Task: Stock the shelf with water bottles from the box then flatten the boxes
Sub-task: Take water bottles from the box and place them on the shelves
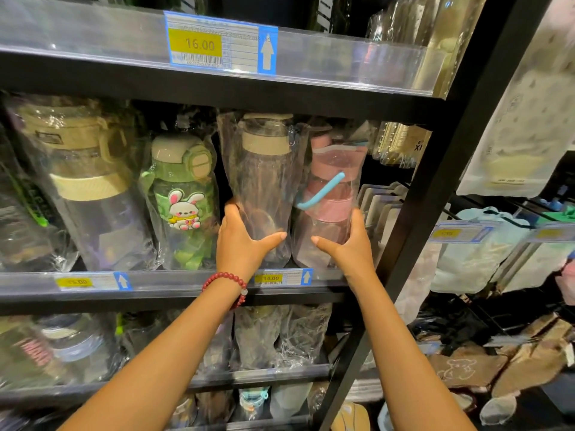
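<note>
Clear plastic wraps two bottles at mid-frame on the shelf (pixel 174 286). The left hand (pixel 241 241) grips the beige-capped bottle (pixel 264 178). The right hand (pixel 348 244) grips the pink bottle (pixel 333 194).

We face a black metal shelving unit (pixel 435 169) with clear plastic price rails (pixel 342 62) along its shelf edges. The upper rail carries a yellow-and-blue price label (pixel 221 42) reading 16.00; the rail below carries a label (pixel 281 277) reading 14.00. To the right we see a neighbouring rack (pixel 497 234) of bagged goods, dimly lit, and tan pouches (pixel 485 365) beneath it.
</note>
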{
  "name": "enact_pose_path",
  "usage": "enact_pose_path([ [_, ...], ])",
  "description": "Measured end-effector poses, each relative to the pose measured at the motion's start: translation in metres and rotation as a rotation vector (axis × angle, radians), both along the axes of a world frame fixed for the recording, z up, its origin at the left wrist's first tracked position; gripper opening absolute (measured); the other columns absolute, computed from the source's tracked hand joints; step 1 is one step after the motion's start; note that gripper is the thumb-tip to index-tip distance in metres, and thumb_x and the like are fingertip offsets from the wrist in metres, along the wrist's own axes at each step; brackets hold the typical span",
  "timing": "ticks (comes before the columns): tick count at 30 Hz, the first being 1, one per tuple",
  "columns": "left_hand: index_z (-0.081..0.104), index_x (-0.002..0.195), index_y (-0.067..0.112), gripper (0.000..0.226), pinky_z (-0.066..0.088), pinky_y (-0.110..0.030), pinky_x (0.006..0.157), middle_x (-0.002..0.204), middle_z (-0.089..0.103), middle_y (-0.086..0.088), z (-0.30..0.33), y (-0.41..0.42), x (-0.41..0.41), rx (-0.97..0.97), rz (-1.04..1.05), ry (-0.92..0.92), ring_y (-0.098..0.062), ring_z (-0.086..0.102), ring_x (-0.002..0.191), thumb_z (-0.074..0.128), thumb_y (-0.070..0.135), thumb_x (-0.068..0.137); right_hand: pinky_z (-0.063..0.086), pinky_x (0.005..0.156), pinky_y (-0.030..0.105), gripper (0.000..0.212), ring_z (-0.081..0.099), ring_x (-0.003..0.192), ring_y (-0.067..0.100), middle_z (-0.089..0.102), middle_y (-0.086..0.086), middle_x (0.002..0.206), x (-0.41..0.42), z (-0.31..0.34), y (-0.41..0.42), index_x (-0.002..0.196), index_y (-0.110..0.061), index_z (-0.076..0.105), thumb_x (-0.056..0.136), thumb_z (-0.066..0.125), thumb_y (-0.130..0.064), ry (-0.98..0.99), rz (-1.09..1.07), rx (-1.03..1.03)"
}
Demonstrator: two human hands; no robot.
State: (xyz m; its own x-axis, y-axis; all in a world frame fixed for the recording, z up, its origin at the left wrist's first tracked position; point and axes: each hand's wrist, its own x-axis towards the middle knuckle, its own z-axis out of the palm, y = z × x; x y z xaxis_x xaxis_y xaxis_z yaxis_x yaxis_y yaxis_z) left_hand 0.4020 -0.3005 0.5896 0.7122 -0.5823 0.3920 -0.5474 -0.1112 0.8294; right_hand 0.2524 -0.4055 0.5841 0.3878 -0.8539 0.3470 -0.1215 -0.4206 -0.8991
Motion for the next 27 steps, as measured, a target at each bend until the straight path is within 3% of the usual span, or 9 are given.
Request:
enact_pose_path([
  [3,0.038,0.114,0.007,0.076,0.045,-0.039,0.09,0.122,0.052,-0.012,0.001,0.001,-0.001,0.01,-0.005,0.003,-0.028,0.051,0.112,0.085,0.038,0.062,0.043,0.092,0.024,0.076,0.052,0.116,0.015,0.053,-0.003,0.128,0.001,-0.001,-0.002,0.138,-0.017,0.037,0.075,0.077,-0.008,0.004,0.02,0.008],
  [7,0.038,0.114,0.007,0.077,0.045,-0.035,0.088,0.123,0.052,-0.012,0.004,0.005,-0.002,0.035,-0.015,0.009,-0.027,0.052,0.112,0.085,0.038,0.062,0.044,0.095,0.027,0.08,0.052,0.115,0.012,0.053,-0.006,0.126,0.0,0.0,0.0,0.142,-0.018,0.034,0.075,0.076,-0.003,-0.024,0.063,0.033],
  [10,0.038,0.112,0.008,0.078,0.046,-0.036,0.088,0.122,0.052,-0.011,0.007,0.01,0.0,0.084,-0.042,-0.011,-0.026,0.051,0.111,0.084,0.043,0.06,0.046,0.096,0.028,0.084,0.054,0.117,0.013,0.054,-0.002,0.13,-0.001,0.001,0.001,0.142,-0.02,0.034,0.072,0.08,-0.013,-0.034,0.07,0.042],
  [12,0.04,0.113,0.007,0.077,0.044,-0.034,0.086,0.121,0.052,-0.011,0.01,0.013,0.002,0.121,-0.066,-0.024,-0.025,0.051,0.111,0.083,0.044,0.062,0.047,0.095,0.026,0.086,0.053,0.117,0.011,0.054,-0.003,0.132,-0.002,0.003,0.004,0.142,-0.021,0.034,0.07,0.081,-0.02,-0.042,0.047,0.037],
  [15,0.04,0.124,0.01,0.08,0.04,-0.028,0.088,0.129,0.05,-0.007,0.012,0.023,0.002,0.127,-0.103,-0.032,-0.023,0.048,0.118,0.082,0.042,0.065,0.041,0.086,0.012,0.082,0.048,0.116,0.007,0.049,-0.009,0.131,-0.007,0.008,0.014,0.144,-0.023,0.031,0.077,0.078,-0.02,-0.014,0.009,-0.025],
  [19,0.023,0.147,0.016,0.096,0.031,-0.028,0.105,0.149,0.032,-0.002,0.009,0.056,-0.009,0.134,-0.107,-0.093,-0.016,0.032,0.135,0.078,0.04,0.072,0.041,0.104,0.039,0.081,0.045,0.125,0.016,0.047,-0.001,0.137,-0.012,0.003,0.04,0.143,-0.024,0.032,0.075,0.075,-0.032,0.074,-0.067,-0.144],
  [23,0.029,0.145,0.02,0.083,0.03,-0.025,0.104,0.147,0.036,0.002,-0.005,0.111,-0.02,0.173,-0.033,-0.251,-0.015,0.035,0.132,0.073,0.041,0.077,0.029,0.104,0.023,0.081,0.035,0.133,0.018,0.039,0.005,0.145,-0.017,-0.009,0.087,0.147,-0.017,0.028,0.08,0.073,-0.023,0.198,-0.126,-0.247],
  [27,0.04,0.14,0.018,0.075,0.034,-0.03,0.104,0.141,0.044,-0.001,-0.033,0.171,-0.019,0.23,0.065,-0.331,-0.02,0.042,0.128,0.071,0.043,0.077,0.029,0.107,0.033,0.078,0.032,0.135,0.024,0.035,0.008,0.148,-0.01,-0.026,0.133,0.147,-0.011,0.027,0.083,0.071,-0.022,0.291,-0.074,-0.305],
])
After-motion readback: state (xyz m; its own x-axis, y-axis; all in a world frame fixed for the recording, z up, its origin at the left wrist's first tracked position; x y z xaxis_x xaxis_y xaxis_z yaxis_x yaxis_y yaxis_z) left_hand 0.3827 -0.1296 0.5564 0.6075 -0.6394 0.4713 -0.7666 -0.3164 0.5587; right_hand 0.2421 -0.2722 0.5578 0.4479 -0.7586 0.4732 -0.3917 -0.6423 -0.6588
